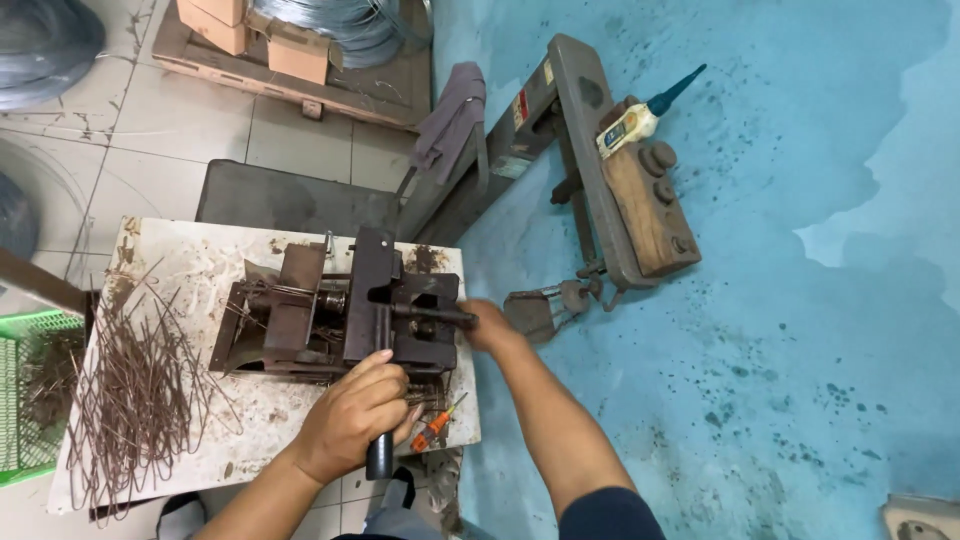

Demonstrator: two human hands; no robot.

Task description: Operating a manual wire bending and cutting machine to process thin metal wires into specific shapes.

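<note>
A rusty brown metal bending machine (340,315) sits bolted on a worn white table (190,270). My left hand (350,415) is wrapped around its black lever handle (380,455) at the front. My right hand (487,325) grips the end of a dark side bar (435,314) sticking out of the machine's right side. A heap of thin rusty bent wires (135,395) lies on the table's left part. An orange-handled screwdriver (436,425) lies near the table's front right corner.
A green plastic crate (25,400) stands left of the table. Behind, a pallet (290,80) carries cardboard boxes and wire coils. On the blue floor a grey metal frame (590,150) holds a wooden block (645,205) and a bottle with a blue nozzle (640,118).
</note>
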